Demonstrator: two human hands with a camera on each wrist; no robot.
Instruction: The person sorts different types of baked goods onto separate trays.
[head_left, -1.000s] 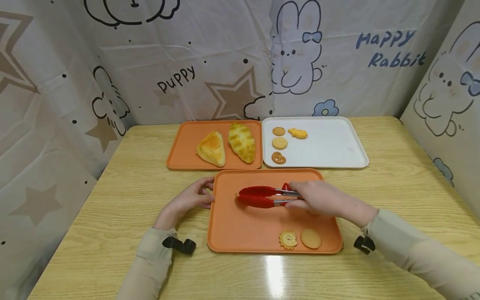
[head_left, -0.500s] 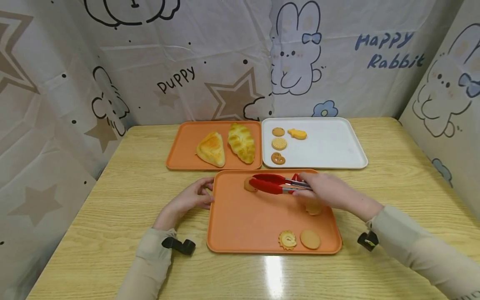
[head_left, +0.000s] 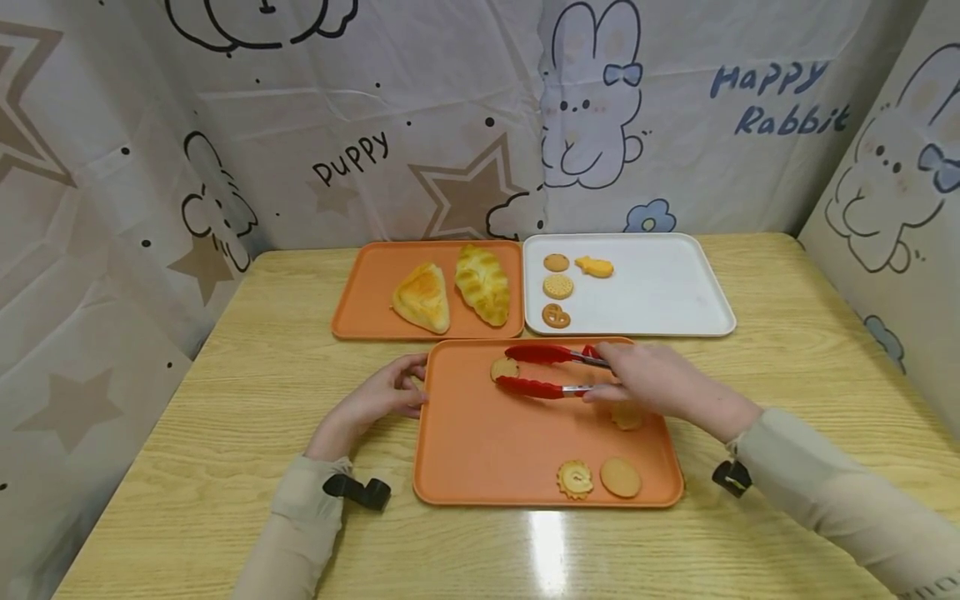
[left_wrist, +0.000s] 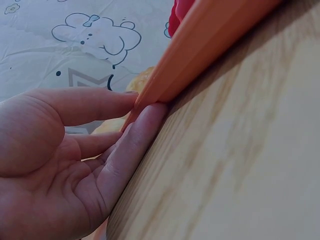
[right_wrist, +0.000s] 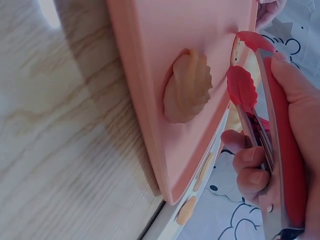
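Note:
In the head view my right hand grips red-tipped metal tongs over the front orange tray. The tong heads are spread apart, one on each side of a round cookie near the tray's back left corner. In the right wrist view the fingers wrap the tongs' red handles. My left hand holds the tray's left edge, thumb and fingertips at the rim in the left wrist view. A ridged swirl cookie lies near the tray's right side, partly behind the hand in the head view.
A scalloped cookie and a plain round cookie lie at the tray's front right. Behind stand an orange tray with two breads and a white tray with several small snacks. A printed cloth hangs behind.
The tongs moved back and slightly right on the tray, and their heads spread from nearly together. The round cookie between them has come into view. The left hand stays at the tray's edge.

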